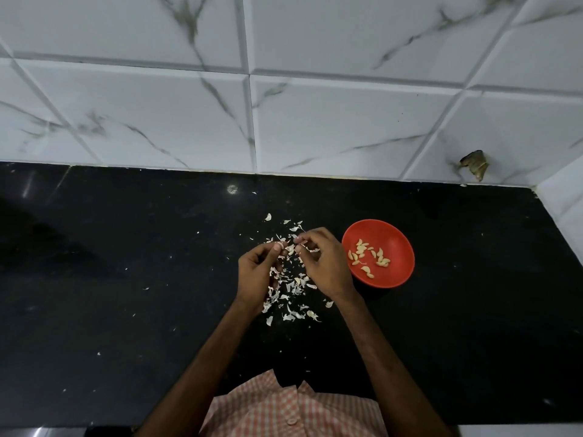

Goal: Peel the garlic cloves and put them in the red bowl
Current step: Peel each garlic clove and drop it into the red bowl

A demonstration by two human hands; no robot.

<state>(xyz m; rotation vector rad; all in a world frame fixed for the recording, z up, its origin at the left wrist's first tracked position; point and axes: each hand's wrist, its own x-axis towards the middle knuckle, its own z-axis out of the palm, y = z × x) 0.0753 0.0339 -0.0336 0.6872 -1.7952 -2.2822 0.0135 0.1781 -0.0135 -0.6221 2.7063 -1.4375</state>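
Above the counter's middle: both hands meet fingertip to fingertip, forearms coming up from the bottom edge.
Left grip (257,272): fingers curled, thumb and forefinger pinching a small pale clove (279,246) at the tips.
Right grip (325,263): fingers curled, back of the hand up, thumb and forefinger nipping at the same clove from the other side; whether they hold flesh or skin is too small to tell.
Clove: held in the air between the two grips, clear of the counter, left of the bowl.
Skins (291,291): a loose scatter of white papery bits on the counter right under and between the hands, spreading toward the body and a little toward the wall; stray flecks lie farther out to the left.
Bowl (397,238): red, round, upright on the counter just right of the right grip, nearly touching its knuckles in this view.
Peeled cloves (367,257): a handful of yellowish pieces lying on the bowl's floor, mostly on its left half.
Counter (126,279): black, glossy, speckled.
Wall (347,105): white marbled tiles with grey veins behind the counter; a brown scrap (474,164) sits low on it at right, what it is I cannot tell.
Shirt (284,408): orange-and-white check, at the bottom edge.
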